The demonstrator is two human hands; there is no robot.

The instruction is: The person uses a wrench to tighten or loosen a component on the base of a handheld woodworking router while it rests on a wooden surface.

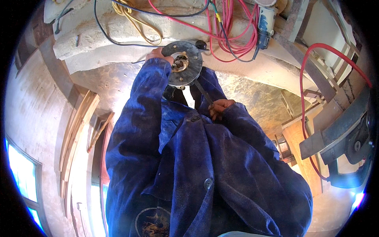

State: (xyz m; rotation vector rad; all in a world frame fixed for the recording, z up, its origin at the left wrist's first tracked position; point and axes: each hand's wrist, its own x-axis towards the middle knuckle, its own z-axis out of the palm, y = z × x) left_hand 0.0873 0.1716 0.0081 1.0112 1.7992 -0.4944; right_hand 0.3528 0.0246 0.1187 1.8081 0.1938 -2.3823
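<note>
My left hand grips the left side of a dark round metal disc, its fingers at a pale centre opening with a small inner fitting. Studs or holes dot the disc's face. Below and to the right, my right hand is closed on a dark flat bar, which slants up to the disc's lower right edge. Both forearms are in dark blue sleeves.
A rough pale beam crosses the top, bearing coiled red cable, yellow rope, dark cords and a blue-grey handheld tool. At right stands dark machinery with a red hose; wooden boards lean at left.
</note>
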